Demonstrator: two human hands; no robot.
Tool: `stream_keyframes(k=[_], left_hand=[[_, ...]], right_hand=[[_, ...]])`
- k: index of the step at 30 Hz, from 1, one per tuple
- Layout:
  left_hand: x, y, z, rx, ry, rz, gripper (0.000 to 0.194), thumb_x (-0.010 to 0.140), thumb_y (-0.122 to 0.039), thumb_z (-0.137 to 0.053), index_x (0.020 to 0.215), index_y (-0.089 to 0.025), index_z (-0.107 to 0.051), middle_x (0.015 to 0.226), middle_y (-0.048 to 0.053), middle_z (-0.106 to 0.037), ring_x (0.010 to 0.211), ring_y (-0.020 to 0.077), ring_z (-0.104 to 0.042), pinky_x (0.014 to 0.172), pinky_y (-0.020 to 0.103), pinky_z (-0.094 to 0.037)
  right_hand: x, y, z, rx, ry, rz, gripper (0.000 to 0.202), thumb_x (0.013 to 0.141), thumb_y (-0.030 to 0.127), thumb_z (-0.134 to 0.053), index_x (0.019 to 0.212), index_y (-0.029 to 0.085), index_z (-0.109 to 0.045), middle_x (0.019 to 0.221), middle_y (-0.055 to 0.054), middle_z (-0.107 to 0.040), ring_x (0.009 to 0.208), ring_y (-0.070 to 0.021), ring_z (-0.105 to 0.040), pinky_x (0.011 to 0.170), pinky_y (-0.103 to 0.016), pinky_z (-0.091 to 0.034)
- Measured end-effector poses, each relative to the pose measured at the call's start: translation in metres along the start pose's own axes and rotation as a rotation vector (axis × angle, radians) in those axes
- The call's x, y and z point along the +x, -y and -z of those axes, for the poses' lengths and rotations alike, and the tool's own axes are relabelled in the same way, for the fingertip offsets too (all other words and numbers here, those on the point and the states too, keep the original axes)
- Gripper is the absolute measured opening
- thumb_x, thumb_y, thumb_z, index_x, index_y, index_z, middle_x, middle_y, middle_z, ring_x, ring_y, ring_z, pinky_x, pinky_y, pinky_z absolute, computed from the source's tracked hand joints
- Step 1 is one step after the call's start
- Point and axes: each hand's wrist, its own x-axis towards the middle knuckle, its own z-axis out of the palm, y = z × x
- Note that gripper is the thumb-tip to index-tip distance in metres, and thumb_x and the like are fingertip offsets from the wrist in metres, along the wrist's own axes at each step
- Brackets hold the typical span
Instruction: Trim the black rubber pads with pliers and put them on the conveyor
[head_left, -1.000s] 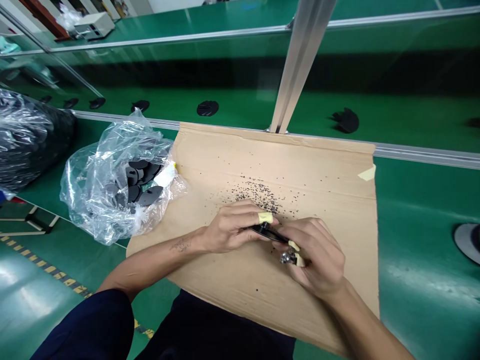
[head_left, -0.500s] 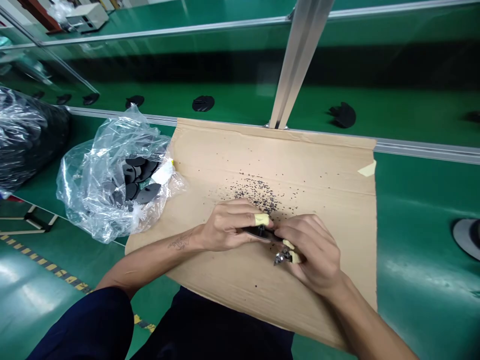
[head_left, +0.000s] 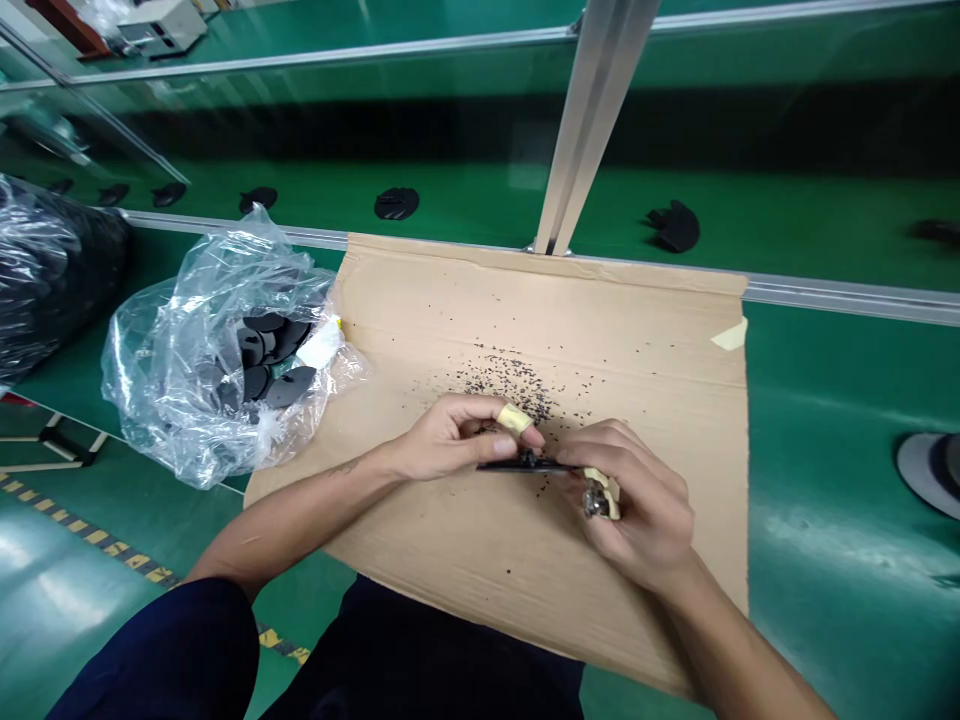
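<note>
One clear bag (head_left: 161, 365) of black discs (head_left: 291, 387) lies against the left edge of the cardboard (head_left: 645, 310). The left hand's (head_left: 442, 440) thumb and taped finger pinch one flat black piece (head_left: 499, 467) above the cardboard, its long axis running left to right, nearly level, edge-on. The right hand's (head_left: 637, 490) fingertips meet its right end, the other fingers curled round what looks like one metal tool (head_left: 596, 500); cardboard extends beyond to one tape strip (head_left: 730, 334) at the right edge.

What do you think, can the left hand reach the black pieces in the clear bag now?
Probably yes: the left hand is near the clear bag, which seems open over the black pieces, though the fingers hold a thin black part.
</note>
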Motion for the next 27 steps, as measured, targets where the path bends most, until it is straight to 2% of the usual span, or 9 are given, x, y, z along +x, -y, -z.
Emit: stream_keyframes(k=[2,10,17,22,25,27], left_hand=[[0.0004,0.0007,0.0001,0.022,0.022,0.020,0.028,0.090,-0.044,-0.070,0.092,-0.016,-0.075,0.090,0.009,-0.074,0.083,0.0166,-0.072,0.073,0.029,-0.060],[0.0011,-0.0018,-0.0013,0.056,0.074,0.014,0.030,0.088,-0.044,-0.072,0.083,-0.015,-0.073,0.080,0.008,-0.071,0.075,0.0149,-0.069,0.068,0.026,-0.057],[0.0026,-0.0068,-0.0017,0.106,0.125,0.008,0.028,0.090,-0.042,-0.070,0.082,-0.015,-0.072,0.080,0.008,-0.071,0.077,0.0155,-0.068,0.071,0.027,-0.056],[0.0006,-0.0059,-0.0007,0.131,0.124,0.005,0.030,0.094,-0.044,-0.064,0.093,-0.016,-0.073,0.084,0.008,-0.070,0.081,0.0161,-0.068,0.074,0.028,-0.057],[-0.0004,-0.0040,0.0003,0.085,0.147,-0.007,0.045,0.097,-0.056,-0.051,0.109,-0.018,-0.072,0.101,0.011,-0.071,0.095,0.0188,-0.070,0.084,0.031,-0.058],[-0.0008,-0.0023,-0.0007,0.096,0.126,-0.060,0.054,0.092,-0.063,-0.055,0.119,-0.018,-0.068,0.112,0.012,-0.070,0.104,0.0213,-0.069,0.089,0.033,-0.058]], right_hand=[[0.0008,0.0005,-0.0004,-0.003,0.001,0.005,0.023,0.084,0.009,-0.065,0.102,0.022,-0.063,0.093,-0.008,-0.071,0.081,-0.0219,-0.069,0.070,-0.039,-0.056],[-0.0027,0.0009,-0.0018,-0.021,0.082,0.074,0.020,0.085,0.009,-0.064,0.100,0.023,-0.060,0.090,-0.007,-0.070,0.080,-0.0210,-0.068,0.071,-0.038,-0.053],[-0.0029,0.0006,-0.0037,-0.041,0.105,0.114,0.017,0.087,0.009,-0.060,0.096,0.022,-0.058,0.085,-0.006,-0.070,0.073,-0.0188,-0.064,0.066,-0.035,-0.048],[-0.0015,0.0002,-0.0017,-0.064,0.060,0.148,0.017,0.086,0.010,-0.064,0.098,0.021,-0.060,0.086,-0.007,-0.071,0.077,-0.0199,-0.067,0.066,-0.036,-0.049],[-0.0012,-0.0016,-0.0009,-0.075,0.016,0.111,0.017,0.086,0.011,-0.067,0.098,0.021,-0.060,0.084,-0.006,-0.070,0.075,-0.0193,-0.067,0.064,-0.035,-0.050],[-0.0011,-0.0032,-0.0007,-0.104,-0.018,0.077,0.015,0.086,0.012,-0.067,0.096,0.022,-0.060,0.084,-0.006,-0.069,0.075,-0.0198,-0.067,0.064,-0.036,-0.050]])
